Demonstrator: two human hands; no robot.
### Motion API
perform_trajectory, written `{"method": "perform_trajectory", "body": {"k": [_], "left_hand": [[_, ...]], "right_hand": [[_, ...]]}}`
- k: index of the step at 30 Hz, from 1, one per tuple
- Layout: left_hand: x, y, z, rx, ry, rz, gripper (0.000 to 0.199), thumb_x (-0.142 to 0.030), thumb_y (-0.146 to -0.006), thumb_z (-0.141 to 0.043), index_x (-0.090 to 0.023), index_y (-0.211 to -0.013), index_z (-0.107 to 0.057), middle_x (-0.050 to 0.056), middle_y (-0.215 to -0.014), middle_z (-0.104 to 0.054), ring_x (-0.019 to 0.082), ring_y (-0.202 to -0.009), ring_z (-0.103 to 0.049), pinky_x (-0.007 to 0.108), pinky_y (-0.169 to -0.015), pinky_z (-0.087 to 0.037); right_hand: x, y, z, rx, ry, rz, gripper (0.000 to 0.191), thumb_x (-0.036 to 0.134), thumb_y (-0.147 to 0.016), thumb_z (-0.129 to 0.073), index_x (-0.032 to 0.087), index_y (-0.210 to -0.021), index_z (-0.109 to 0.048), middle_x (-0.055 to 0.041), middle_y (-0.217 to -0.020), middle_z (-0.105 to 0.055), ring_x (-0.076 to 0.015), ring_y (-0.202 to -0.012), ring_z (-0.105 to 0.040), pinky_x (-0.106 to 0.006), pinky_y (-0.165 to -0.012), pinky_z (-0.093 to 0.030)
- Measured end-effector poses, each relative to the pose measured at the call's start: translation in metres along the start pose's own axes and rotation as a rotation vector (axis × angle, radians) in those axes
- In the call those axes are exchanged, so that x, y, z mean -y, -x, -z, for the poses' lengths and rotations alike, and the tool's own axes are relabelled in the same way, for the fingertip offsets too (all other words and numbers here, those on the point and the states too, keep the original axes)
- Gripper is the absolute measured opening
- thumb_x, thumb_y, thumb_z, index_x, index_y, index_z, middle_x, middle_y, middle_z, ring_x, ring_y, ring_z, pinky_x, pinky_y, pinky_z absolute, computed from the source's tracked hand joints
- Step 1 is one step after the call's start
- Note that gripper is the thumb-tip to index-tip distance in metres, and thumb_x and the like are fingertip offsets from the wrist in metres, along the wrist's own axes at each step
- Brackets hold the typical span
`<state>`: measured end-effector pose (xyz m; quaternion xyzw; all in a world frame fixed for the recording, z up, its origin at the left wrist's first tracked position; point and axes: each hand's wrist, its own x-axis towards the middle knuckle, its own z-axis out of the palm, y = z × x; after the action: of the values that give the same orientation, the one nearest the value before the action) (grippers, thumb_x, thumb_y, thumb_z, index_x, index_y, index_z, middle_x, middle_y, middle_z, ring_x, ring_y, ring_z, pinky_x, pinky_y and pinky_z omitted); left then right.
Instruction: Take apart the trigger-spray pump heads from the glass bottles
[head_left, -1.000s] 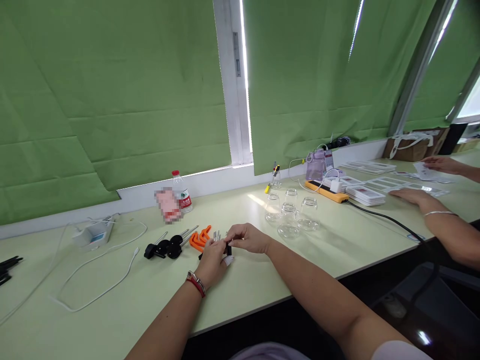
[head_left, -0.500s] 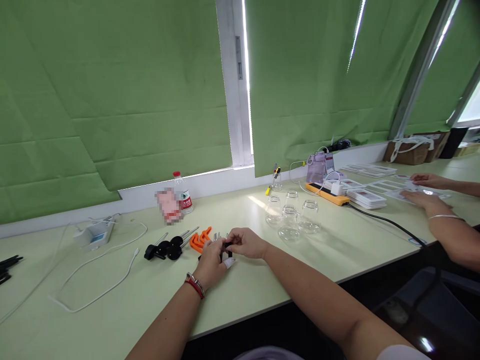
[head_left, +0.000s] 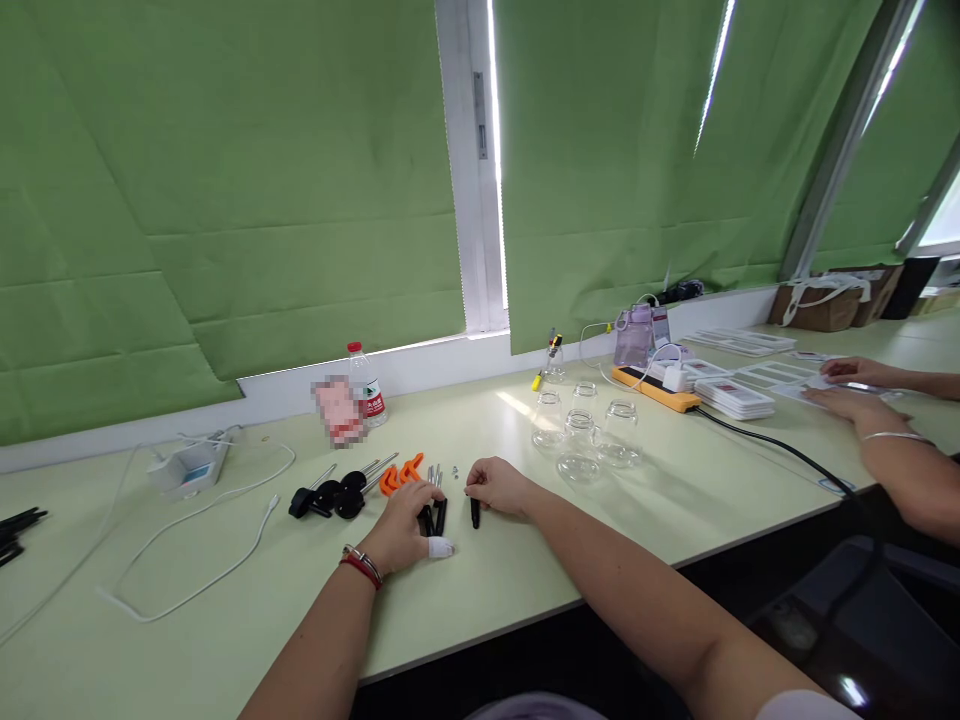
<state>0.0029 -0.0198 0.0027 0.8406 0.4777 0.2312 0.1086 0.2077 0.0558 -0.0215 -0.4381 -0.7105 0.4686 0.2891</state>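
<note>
My right hand (head_left: 501, 487) is closed in a pinch on a small black tube (head_left: 475, 514), held just above or against the table. To its left, my left hand (head_left: 405, 525) curves open around several black handles (head_left: 441, 517) with thin metal shafts, its fingertips touching or close to them. A white wrap covers the left thumb. Beyond both hands lie tiny clear or silver bits (head_left: 455, 472), too small to name. Orange angular pieces (head_left: 401, 474) rest past the left fingers, and black round heads with metal rods (head_left: 349, 497) lie farther left.
Several upturned glass jars (head_left: 579, 450) stand right of my hands. Behind are a red-capped bottle (head_left: 367, 390) and a pixelated pink item (head_left: 341, 412). A white cable (head_left: 217, 510) crosses the left side. An orange power strip (head_left: 656, 390) and a co-worker's hands (head_left: 847, 395) are at right.
My hands have moved apart from being together. The left has shifted left onto the black handles; the right has drawn slightly right with the black tube.
</note>
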Motion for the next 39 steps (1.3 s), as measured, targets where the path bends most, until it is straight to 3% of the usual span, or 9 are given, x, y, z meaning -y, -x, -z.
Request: {"method": "perform_trajectory", "body": {"k": [14, 22, 33, 39], "left_hand": [[-0.012, -0.004, -0.008, 0.020, 0.091, 0.012, 0.047, -0.045, -0.065, -0.070, -0.021, -0.102, -0.054, 0.007, -0.101, -0.054, 0.022, -0.092, -0.051, 0.036, -0.080, -0.043], [-0.022, -0.009, -0.014, -0.003, 0.052, 0.047, 0.048, -0.045, -0.062, -0.071, -0.019, -0.098, -0.054, 0.007, -0.096, -0.056, 0.023, -0.089, -0.052, 0.034, -0.075, -0.043], [-0.026, -0.014, -0.020, -0.007, 0.025, 0.015, 0.049, -0.048, -0.063, -0.070, -0.018, -0.098, -0.054, 0.009, -0.100, -0.056, 0.025, -0.094, -0.052, 0.038, -0.081, -0.043], [-0.024, -0.014, -0.026, 0.004, 0.075, 0.033, 0.063, -0.048, -0.062, -0.071, -0.019, -0.114, -0.048, 0.012, -0.110, -0.055, 0.027, -0.103, -0.052, 0.041, -0.088, -0.042]], "right_hand": [[0.009, 0.007, -0.010, 0.019, -0.012, -0.019, 0.015, 0.019, -0.069, -0.067, 0.019, -0.071, -0.052, 0.0026, -0.050, -0.058, -0.0109, -0.042, -0.053, -0.023, -0.043, -0.045], [0.016, 0.011, -0.009, 0.045, -0.053, -0.061, 0.012, 0.011, -0.067, -0.061, 0.019, -0.068, -0.051, 0.0039, -0.046, -0.056, -0.0114, -0.043, -0.054, -0.023, -0.045, -0.047], [0.013, 0.007, -0.008, 0.024, -0.010, -0.056, 0.014, 0.012, -0.065, -0.063, 0.019, -0.065, -0.051, 0.0049, -0.041, -0.052, -0.0109, -0.039, -0.051, -0.023, -0.040, -0.046], [0.010, 0.006, -0.008, 0.038, -0.015, -0.078, 0.014, 0.009, -0.066, -0.058, 0.019, -0.066, -0.049, 0.0043, -0.043, -0.054, -0.0110, -0.039, -0.053, -0.021, -0.040, -0.045]]}}
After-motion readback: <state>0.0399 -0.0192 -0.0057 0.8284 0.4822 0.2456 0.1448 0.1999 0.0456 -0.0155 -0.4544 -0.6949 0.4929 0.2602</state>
